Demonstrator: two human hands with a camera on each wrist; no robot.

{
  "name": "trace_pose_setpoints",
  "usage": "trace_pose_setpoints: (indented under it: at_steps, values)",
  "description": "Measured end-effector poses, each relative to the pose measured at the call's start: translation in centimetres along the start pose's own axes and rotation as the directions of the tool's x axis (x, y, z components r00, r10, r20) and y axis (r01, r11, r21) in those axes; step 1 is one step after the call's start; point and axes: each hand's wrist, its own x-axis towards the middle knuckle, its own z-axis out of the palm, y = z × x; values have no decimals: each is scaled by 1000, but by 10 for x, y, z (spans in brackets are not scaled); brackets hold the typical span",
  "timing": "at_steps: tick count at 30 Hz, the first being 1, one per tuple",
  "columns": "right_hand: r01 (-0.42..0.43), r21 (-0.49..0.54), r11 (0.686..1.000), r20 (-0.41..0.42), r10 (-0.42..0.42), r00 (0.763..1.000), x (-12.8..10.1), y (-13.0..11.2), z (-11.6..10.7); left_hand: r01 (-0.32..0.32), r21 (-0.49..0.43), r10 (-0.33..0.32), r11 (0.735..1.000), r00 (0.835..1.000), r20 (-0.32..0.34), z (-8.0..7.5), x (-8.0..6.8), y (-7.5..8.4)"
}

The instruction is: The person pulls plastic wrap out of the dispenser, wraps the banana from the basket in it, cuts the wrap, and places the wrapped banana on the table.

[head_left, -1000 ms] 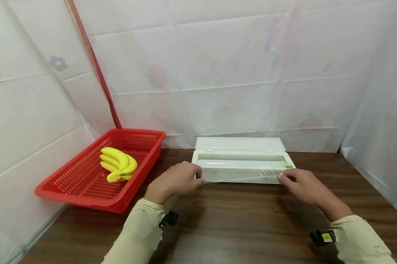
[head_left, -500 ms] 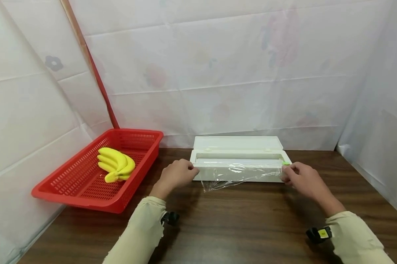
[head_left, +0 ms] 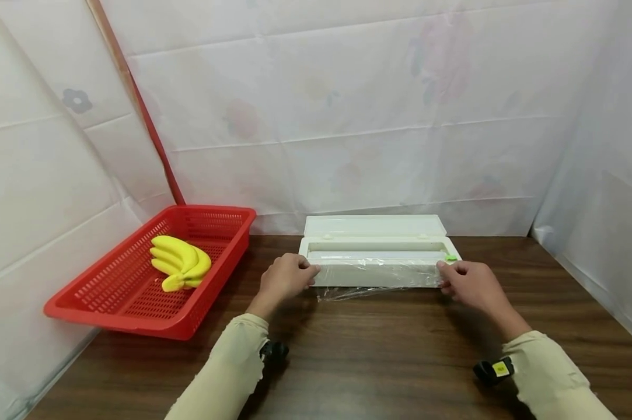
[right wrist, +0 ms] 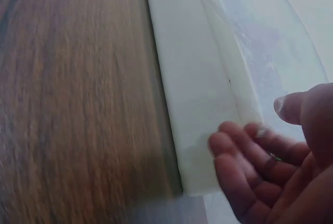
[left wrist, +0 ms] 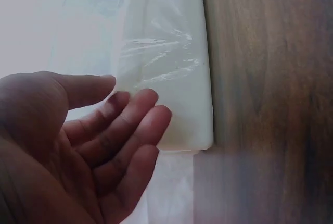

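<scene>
OK so the cling film point(head_left: 373, 272) is lying flatter across the front of the white dispenser box point(head_left: 370, 239) than a moment ago, less bunched in the middle, though its loose edge droops toward the left end. To me that reads as better spread between the 2 hands. Left hand point(head_left: 286, 277): thumb and index nearly meet, can't tell if film's caught there. Right hand point(head_left: 475, 286): thumb and index apart, fingers loosely bent, no grip showing.
</scene>
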Motion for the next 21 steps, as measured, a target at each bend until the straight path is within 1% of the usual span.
trace_pose_setpoints:
  at_steps: [3,6,10,12,15,21]
  values:
    - [18,15,1000,-37,-17,999,-1,-2,0,-13,-57,12,998,999,-33,0,1,0]
    - [38,15,999,-59,-37,998,-2,-2,-1,-44,-103,37,994,997,-68,-1,1,0]
    - [66,-11,998,-40,-66,997,-3,-3,-3,-113,-136,100,984,990,-97,-2,2,-1]
    - [75,-29,997,-27,-76,997,-3,-4,-4,-138,-163,125,977,988,-90,-3,3,-2]
    - [89,-52,995,-2,-89,996,-3,-3,-5,-146,-212,137,966,989,-60,-3,4,-4]
    - [82,-44,996,57,-79,995,-5,-2,-7,-106,-335,124,936,992,33,-4,3,-7]
